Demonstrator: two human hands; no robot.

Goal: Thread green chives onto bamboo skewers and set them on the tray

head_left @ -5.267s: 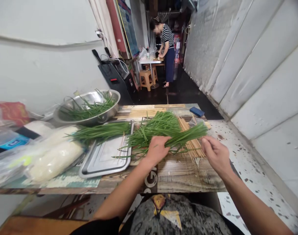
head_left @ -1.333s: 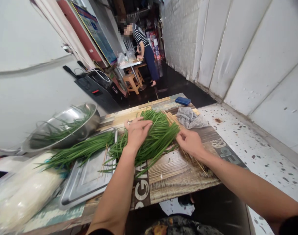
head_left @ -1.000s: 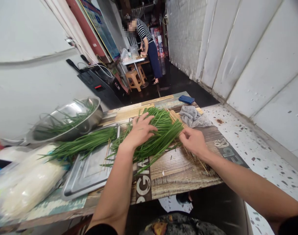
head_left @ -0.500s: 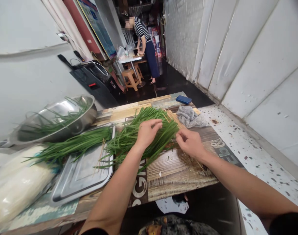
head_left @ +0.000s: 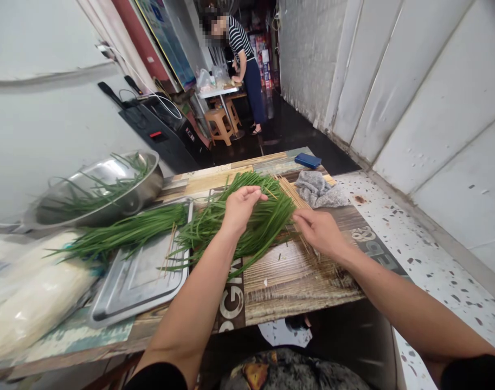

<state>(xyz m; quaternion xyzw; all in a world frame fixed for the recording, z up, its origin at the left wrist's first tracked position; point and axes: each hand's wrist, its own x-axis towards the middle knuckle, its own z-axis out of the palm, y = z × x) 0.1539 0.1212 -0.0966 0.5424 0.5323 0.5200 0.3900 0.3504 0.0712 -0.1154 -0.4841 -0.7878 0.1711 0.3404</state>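
A loose heap of garlic chives (head_left: 271,219) lies on the wood-patterned table in front of me. Above the heap is my left hand (head_left: 241,208), its thumb and fingers pinched together; a thin pale tip shows beside them, too small to name. My right hand (head_left: 320,230) is closed at the heap's right edge, over a pile of thin wooden skewers (head_left: 288,190). What its fingertips grip is hidden. To the left, another bunch of chives (head_left: 137,227) rests across a metal tray (head_left: 139,295), with a few skewers lying on the tray.
A large steel bowl (head_left: 147,181) with more chives stands at the left, behind a clear bag of pale food (head_left: 31,303). A grey cloth (head_left: 318,189) and a blue box (head_left: 308,160) lie at the far right. Beyond, a person (head_left: 247,59) bends over a small table.
My left hand's fingers have drawn together into a pinch above the chives. The right hand has stayed closed near the skewers. The view has shifted slightly.
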